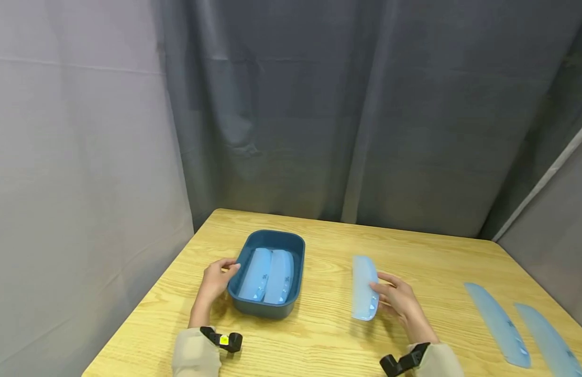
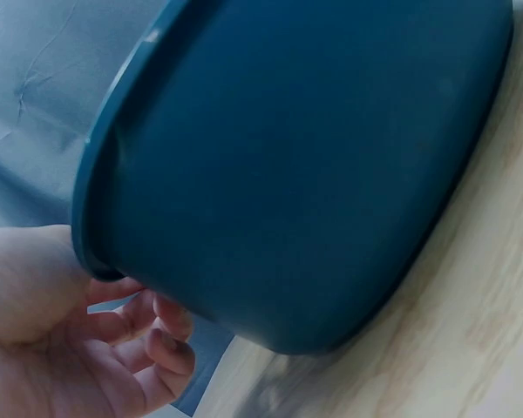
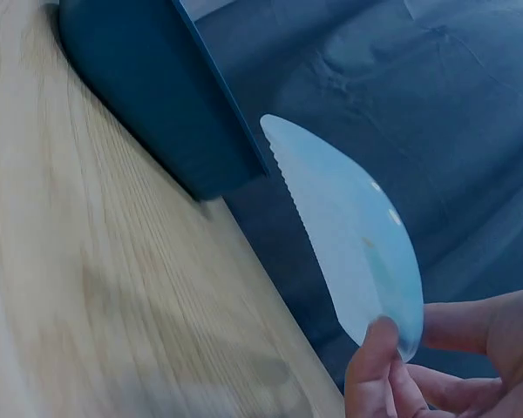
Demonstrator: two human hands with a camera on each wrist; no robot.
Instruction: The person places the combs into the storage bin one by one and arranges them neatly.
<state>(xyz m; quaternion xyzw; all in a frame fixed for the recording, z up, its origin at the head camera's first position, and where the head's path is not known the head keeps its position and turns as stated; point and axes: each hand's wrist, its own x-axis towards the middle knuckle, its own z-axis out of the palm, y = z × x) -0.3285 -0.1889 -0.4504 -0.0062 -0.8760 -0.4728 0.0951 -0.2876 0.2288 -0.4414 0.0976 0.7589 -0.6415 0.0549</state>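
Above the table, my right hand (image 1: pixel 398 297) pinches a translucent light-blue comb (image 1: pixel 364 288) by its curved back, with the thumb on one face. In the right wrist view the comb (image 3: pixel 344 235) stands tilted, its finely toothed straight edge towards the table. My left hand (image 1: pixel 216 280) grips the left rim of a dark blue plastic box (image 1: pixel 285 309), thumb over the rim and fingers beneath it. Two similar blue combs (image 1: pixel 255 275) lie side by side inside the box. The left wrist view shows the outer wall of the box (image 2: pixel 288 174) close up, with fingers curled below its rim.
Two more light-blue combs lie on the table at the right, one comb (image 1: pixel 499 324) nearer the middle and another comb (image 1: pixel 549 337) by the right edge. The wooden table (image 1: pixel 328 335) meets grey curtains (image 1: pixel 281 131) behind and at the sides.
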